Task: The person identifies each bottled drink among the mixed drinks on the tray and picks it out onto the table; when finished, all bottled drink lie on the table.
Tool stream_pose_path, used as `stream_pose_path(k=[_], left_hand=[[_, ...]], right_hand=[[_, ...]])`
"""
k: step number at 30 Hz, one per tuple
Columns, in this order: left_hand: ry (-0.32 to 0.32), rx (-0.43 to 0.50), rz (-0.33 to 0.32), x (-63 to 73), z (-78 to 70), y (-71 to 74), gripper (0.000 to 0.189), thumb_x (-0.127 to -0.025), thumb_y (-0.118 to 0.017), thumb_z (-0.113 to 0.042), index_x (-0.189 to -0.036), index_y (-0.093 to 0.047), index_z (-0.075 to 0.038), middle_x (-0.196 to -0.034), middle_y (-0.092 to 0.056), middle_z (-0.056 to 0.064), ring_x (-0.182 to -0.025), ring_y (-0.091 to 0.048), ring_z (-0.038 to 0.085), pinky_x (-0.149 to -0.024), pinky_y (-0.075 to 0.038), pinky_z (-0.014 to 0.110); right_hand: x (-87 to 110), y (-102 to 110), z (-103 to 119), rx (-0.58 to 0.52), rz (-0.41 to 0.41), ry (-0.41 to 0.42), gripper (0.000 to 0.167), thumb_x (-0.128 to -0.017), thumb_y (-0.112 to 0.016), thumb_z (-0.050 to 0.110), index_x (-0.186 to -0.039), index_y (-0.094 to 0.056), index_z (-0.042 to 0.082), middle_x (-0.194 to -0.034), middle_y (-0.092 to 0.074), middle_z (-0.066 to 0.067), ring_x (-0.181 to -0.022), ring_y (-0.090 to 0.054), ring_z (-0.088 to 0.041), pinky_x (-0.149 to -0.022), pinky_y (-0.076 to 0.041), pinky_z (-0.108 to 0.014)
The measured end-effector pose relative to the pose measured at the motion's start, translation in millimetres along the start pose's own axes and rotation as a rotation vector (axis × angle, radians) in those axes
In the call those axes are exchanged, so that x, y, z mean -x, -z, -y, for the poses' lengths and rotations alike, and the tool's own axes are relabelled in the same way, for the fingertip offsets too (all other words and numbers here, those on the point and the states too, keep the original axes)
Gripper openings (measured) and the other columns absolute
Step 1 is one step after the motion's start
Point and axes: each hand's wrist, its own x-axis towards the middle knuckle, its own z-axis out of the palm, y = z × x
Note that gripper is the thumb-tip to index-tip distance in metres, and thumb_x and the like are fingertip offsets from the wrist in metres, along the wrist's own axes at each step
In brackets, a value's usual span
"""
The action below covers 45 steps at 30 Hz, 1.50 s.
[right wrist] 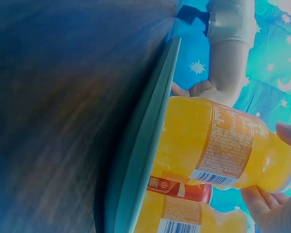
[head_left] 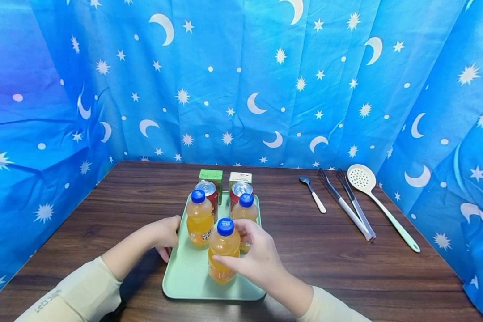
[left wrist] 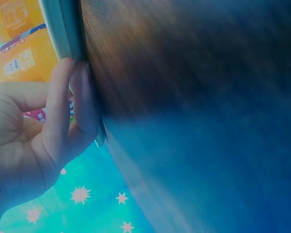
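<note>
A pale green tray (head_left: 185, 279) lies on the table, carrying bottles, cans and boxes. My right hand (head_left: 257, 257) grips an orange drink bottle (head_left: 224, 250) with a blue cap, fingers and thumb on either side of it. In the right wrist view the orange bottle (right wrist: 203, 141) stands upright at the near part of the tray (right wrist: 145, 126). My left hand (head_left: 167, 235) holds the tray's left rim; bent fingers (left wrist: 58, 109) show against that rim in the left wrist view. Farther back stand two more orange bottles, the left one (head_left: 200, 221) and the partly hidden right one (head_left: 245, 210).
Two red cans, left (head_left: 206, 188) and right (head_left: 241, 188), stand behind the bottles, with a green box (head_left: 210, 175) and a pale box (head_left: 240, 176) at the back. To the right lie a spoon (head_left: 314, 194), tongs (head_left: 348, 205) and a slotted skimmer (head_left: 362, 178). Blue curtains surround the table.
</note>
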Motion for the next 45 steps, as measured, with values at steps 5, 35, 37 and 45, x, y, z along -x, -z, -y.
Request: stream_pose_path(k=[5,35,37,45], left_hand=[[-0.007,-0.006,-0.007,-0.7,1.3,-0.3,0.036,-0.074,-0.054,0.017,-0.103,-0.041,0.002,-0.085,-0.050,0.016,-0.057,-0.060,0.029,-0.045,-0.056,0.037],[-0.015,-0.009,-0.004,-3.0,4.8,-1.0,0.037,-0.075,-0.054,0.016,-0.107,-0.040,0.003,-0.085,-0.051,0.016,-0.056,-0.060,0.029,-0.045,-0.056,0.038],[-0.013,-0.007,-0.003,-3.0,4.7,-1.1,0.036,-0.075,-0.054,0.016,-0.106,-0.041,0.003,-0.085,-0.051,0.016,-0.056,-0.060,0.029,-0.045,-0.056,0.038],[-0.009,-0.011,-0.003,-1.9,3.1,-0.6,0.037,-0.075,-0.053,0.017,-0.107,-0.040,0.003,-0.085,-0.050,0.016,-0.057,-0.060,0.029,-0.046,-0.056,0.037]], right_hand=[[0.4,2,0,0.008,-0.005,0.009,0.054,-0.065,-0.086,0.026,-0.110,-0.057,0.017,-0.097,-0.060,0.013,-0.089,-0.059,-0.008,-0.075,-0.055,-0.027],[2.8,7,0,0.003,-0.004,-0.014,0.054,-0.064,-0.087,0.023,-0.109,-0.057,0.018,-0.099,-0.061,0.013,-0.089,-0.059,-0.008,-0.076,-0.055,-0.027],[3.0,7,-1,0.003,-0.008,-0.005,0.053,-0.065,-0.086,0.026,-0.109,-0.057,0.019,-0.099,-0.061,0.014,-0.090,-0.059,-0.008,-0.075,-0.055,-0.027],[3.0,8,-3,0.010,-0.024,0.025,0.052,-0.065,-0.086,0.027,-0.108,-0.058,0.017,-0.099,-0.061,0.013,-0.088,-0.059,-0.008,-0.074,-0.055,-0.027]])
